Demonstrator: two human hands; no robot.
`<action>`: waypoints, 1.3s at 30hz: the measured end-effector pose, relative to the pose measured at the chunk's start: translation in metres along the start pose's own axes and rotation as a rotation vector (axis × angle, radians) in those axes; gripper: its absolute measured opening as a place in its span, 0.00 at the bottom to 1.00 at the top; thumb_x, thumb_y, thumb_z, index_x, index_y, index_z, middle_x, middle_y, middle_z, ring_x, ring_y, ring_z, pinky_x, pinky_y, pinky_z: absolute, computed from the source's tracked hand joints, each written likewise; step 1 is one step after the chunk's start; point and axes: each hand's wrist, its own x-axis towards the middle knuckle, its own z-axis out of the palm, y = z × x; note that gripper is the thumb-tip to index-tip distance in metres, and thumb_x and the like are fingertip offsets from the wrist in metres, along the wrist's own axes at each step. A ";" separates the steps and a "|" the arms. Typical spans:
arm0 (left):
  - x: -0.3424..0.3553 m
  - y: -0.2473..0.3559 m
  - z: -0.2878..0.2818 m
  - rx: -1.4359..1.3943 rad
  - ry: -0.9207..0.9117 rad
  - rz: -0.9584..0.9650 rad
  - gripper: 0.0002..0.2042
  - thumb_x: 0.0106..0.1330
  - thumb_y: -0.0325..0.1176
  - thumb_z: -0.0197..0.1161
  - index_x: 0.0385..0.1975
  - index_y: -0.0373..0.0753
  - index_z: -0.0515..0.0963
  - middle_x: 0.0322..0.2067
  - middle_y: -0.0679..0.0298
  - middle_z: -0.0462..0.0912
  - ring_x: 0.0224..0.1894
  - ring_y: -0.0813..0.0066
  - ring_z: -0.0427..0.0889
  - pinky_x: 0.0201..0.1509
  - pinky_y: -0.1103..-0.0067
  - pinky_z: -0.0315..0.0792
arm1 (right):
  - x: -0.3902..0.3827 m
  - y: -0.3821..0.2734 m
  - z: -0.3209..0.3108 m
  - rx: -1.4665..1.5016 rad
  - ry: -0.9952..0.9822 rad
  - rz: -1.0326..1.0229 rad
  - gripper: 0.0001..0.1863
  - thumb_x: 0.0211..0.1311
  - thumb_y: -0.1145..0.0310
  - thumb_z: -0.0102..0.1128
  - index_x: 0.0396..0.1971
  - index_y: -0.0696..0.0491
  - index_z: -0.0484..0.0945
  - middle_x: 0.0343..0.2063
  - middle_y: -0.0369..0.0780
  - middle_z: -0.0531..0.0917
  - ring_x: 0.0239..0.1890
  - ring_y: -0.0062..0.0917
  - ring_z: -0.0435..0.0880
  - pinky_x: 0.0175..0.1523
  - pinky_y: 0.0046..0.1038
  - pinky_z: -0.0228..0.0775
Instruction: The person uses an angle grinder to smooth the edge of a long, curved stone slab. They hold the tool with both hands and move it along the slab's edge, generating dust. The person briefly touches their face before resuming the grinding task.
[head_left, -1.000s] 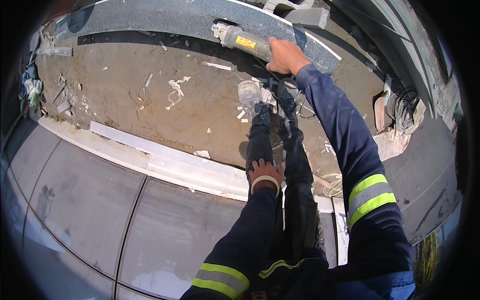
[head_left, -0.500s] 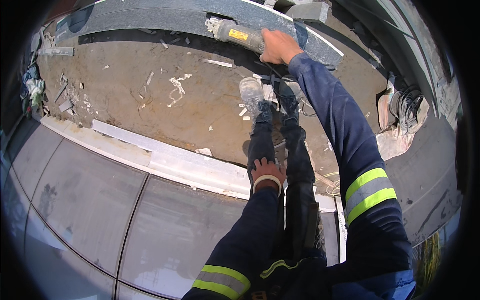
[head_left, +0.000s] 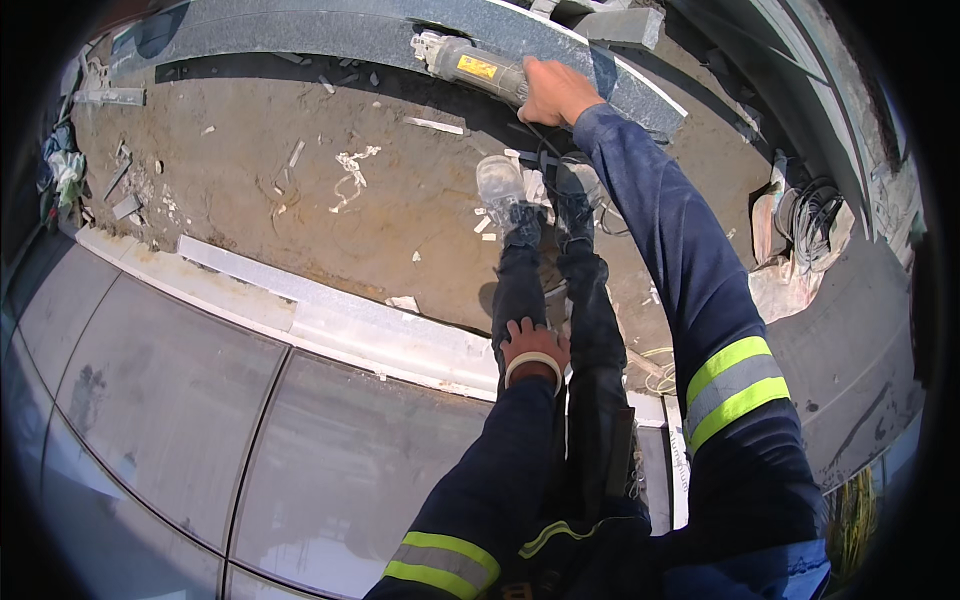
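My right hand [head_left: 560,92] is wrapped round the rear of an angle grinder [head_left: 481,70], a grey tool with a yellow label. The grinder lies across the near edge of a long grey stone slab [head_left: 320,30], its head pointing left; its disc cannot be made out. A dark cord [head_left: 542,150] hangs from the tool's back end beside my shoes. My left hand [head_left: 535,346], with a pale band at the wrist, rests on my left leg below the knee, fingers spread and holding nothing.
Sandy ground carries stone offcuts [head_left: 435,126] and pale scraps [head_left: 352,178]. A white stone strip [head_left: 380,335] borders grey paving tiles [head_left: 160,400]. At the right lies a coil of cable [head_left: 812,215]; a grey block [head_left: 620,27] stands behind the slab. Crumpled cloth or plastic [head_left: 66,170] sits far left.
The view has shifted very slightly. Both hands keep their places, the right one still on the grinder against the slab.
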 end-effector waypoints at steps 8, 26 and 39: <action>-0.001 -0.004 -0.005 -0.023 0.039 -0.004 0.29 0.72 0.56 0.57 0.56 0.35 0.85 0.68 0.54 0.76 0.73 0.49 0.68 0.69 0.51 0.70 | -0.032 0.000 -0.012 -0.024 -0.028 0.064 0.29 0.52 0.63 0.74 0.54 0.59 0.80 0.48 0.55 0.89 0.54 0.52 0.88 0.60 0.45 0.82; -0.004 -0.004 -0.021 -0.036 -0.032 -0.029 0.29 0.73 0.56 0.58 0.57 0.35 0.85 0.66 0.55 0.77 0.73 0.51 0.68 0.71 0.53 0.70 | -0.022 -0.002 -0.012 -0.039 -0.051 0.044 0.30 0.51 0.62 0.75 0.54 0.59 0.79 0.49 0.55 0.88 0.54 0.52 0.88 0.60 0.46 0.82; 0.000 0.000 -0.010 -0.023 -0.011 -0.009 0.31 0.72 0.58 0.57 0.56 0.35 0.86 0.66 0.53 0.77 0.74 0.48 0.68 0.71 0.50 0.69 | -0.027 0.008 -0.009 -0.040 -0.040 0.047 0.29 0.52 0.62 0.74 0.53 0.60 0.79 0.47 0.56 0.89 0.53 0.53 0.88 0.59 0.47 0.82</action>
